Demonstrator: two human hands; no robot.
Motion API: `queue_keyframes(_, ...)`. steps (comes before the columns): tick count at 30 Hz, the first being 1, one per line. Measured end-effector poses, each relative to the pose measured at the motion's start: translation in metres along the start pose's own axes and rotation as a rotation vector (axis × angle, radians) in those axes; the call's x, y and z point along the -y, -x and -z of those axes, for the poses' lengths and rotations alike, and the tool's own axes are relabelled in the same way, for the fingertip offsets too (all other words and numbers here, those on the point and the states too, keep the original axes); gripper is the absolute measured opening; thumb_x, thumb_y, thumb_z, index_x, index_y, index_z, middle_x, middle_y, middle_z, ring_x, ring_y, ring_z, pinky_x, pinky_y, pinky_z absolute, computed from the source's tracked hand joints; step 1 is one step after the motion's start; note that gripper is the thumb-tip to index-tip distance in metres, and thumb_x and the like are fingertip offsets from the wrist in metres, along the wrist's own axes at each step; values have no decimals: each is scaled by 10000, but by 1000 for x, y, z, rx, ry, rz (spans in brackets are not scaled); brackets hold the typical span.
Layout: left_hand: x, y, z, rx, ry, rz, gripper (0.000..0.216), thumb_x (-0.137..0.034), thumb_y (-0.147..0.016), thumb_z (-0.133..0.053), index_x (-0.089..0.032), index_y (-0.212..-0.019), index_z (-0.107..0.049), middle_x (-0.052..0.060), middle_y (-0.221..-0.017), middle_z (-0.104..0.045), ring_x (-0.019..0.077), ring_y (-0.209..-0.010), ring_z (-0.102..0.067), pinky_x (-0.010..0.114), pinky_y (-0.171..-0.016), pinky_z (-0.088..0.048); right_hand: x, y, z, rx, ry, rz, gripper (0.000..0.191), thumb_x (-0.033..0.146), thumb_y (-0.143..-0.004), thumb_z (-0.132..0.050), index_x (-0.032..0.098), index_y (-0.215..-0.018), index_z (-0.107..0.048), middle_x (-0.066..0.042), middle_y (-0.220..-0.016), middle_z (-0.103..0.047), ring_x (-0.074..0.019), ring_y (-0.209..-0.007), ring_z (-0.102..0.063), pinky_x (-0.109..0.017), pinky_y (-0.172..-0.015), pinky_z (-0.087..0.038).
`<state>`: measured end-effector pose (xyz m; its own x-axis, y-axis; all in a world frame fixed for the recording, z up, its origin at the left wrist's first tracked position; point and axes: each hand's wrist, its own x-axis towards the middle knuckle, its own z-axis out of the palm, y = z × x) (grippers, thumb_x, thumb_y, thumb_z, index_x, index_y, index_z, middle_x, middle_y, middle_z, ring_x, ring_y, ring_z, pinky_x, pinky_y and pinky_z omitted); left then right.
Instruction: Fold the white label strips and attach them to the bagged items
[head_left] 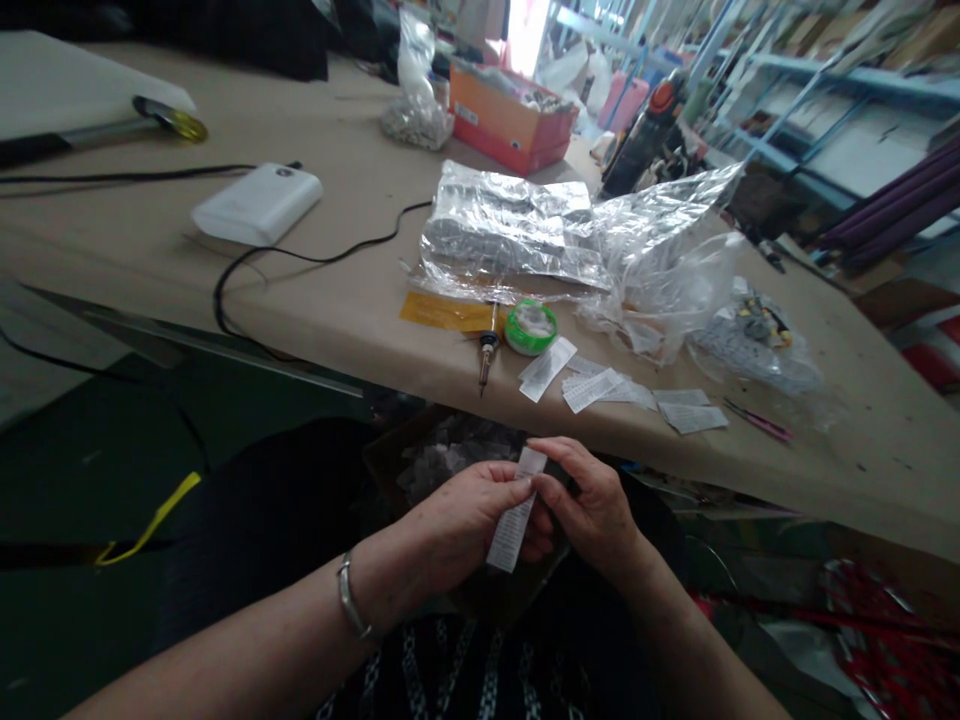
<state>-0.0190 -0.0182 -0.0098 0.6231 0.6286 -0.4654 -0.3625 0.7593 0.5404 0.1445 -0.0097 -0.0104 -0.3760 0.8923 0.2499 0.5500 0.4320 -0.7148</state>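
Note:
My left hand (465,515) pinches a white printed label (511,535) under its thumb, above my lap. At the label's upper end, my right hand (596,505) has its thumb and forefinger closed on the edge. More white printed labels (600,388) lie in small overlapping piles along the table's near edge. Below my hands, partly hidden by them, a box on my lap holds many pale slips (450,450). Pink-handled tweezers (759,420) lie to the right of the label piles.
On the table (360,330) are a soldering iron (488,350), a green-rimmed round tub (531,328), crumpled clear plastic bags (645,260), a white power bank (259,203) and a black cable (322,260). An orange box (510,125) stands behind, with a hammer (112,130) far left.

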Motion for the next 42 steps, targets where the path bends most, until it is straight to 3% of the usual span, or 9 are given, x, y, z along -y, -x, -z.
queue_keyframes(9, -3, 0, -2, -66, -11, -6, 149, -263, -785, -583, -120, -741, -585, 1, -593, -581, 86, -470, -560, 196, -476, -425, 3, 4, -7, -17, -55, -46, 275, 222, -845, -524, 209, -1112, -588, -64, -1034, -640, -188, -970, -601, -310, -864, -467)
queue_keyframes(13, 1, -1, 2, -43, 3, -43, 177, -309, -784, -588, -135, -758, -570, -15, -600, -562, 81, -464, -542, 199, -470, -405, 4, 3, -10, -69, -306, -253, 308, 267, -830, -554, 224, -1134, -552, -32, -968, -644, -159, -860, -616, -283, -800, -475)
queue_keyframes(17, 3, -2, 4, -64, -63, -101, 229, -352, -789, -577, -132, -726, -567, -12, -584, -552, 79, -462, -519, 202, -469, -382, 5, -3, -15, -91, -662, -470, 156, 320, -782, -617, 191, -860, -576, 26, -731, -586, -97, -636, -557, -209, -615, -452)
queue_keyframes(20, 2, -1, 4, -97, -104, -133, 240, -357, -794, -566, -137, -696, -556, -15, -546, -539, 77, -450, -499, 203, -468, -370, 4, -7, -21, -93, -753, -531, 168, 318, -753, -648, 174, -763, -562, 37, -663, -561, -80, -567, -510, -199, -566, -426)
queue_keyframes(25, -1, 2, 3, -151, -162, -191, 273, -379, -805, -547, -150, -656, -537, -20, -526, -520, 74, -449, -468, 202, -468, -345, 4, -13, -27, -90, -708, -523, 132, 298, -760, -618, 174, -751, -576, 30, -628, -559, -94, -547, -497, -211, -536, -422)
queue_keyframes(29, -5, 5, 8, -216, -267, -311, 253, -348, -800, -556, -144, -652, -571, -20, -542, -524, 81, -506, -462, 209, -519, -358, 12, -25, -32, -92, -676, -440, 95, 261, -739, -611, 179, -701, -582, 13, -677, -585, -113, -627, -529, -227, -600, -442)
queue_keyframes(35, -23, 14, 22, -435, -570, -560, 169, -293, -786, -571, -153, -796, -663, 17, -761, -646, 138, -720, -553, 230, -673, -424, 22, -45, -44, -126, -563, -342, 99, 261, -729, -577, 180, -673, -565, 11, -680, -570, -118, -636, -513, -232, -593, -422)
queue_keyframes(39, -36, 17, 27, -583, -766, -655, 166, -294, -799, -553, -168, -797, -661, 9, -742, -661, 137, -700, -573, 220, -662, -430, 22, -54, -51, -165, -451, -338, 99, 260, -740, -562, 172, -694, -556, 43, -607, -503, -87, -550, -436, -210, -526, -367)
queue_keyframes(42, -42, 15, 30, -613, -843, -700, 167, -288, -810, -536, -173, -792, -657, 4, -714, -662, 130, -669, -576, 209, -633, -428, 21, -59, -55, -198, -425, -320, 91, 254, -746, -555, 170, -709, -558, 46, -596, -499, -85, -539, -428, -208, -521, -366)
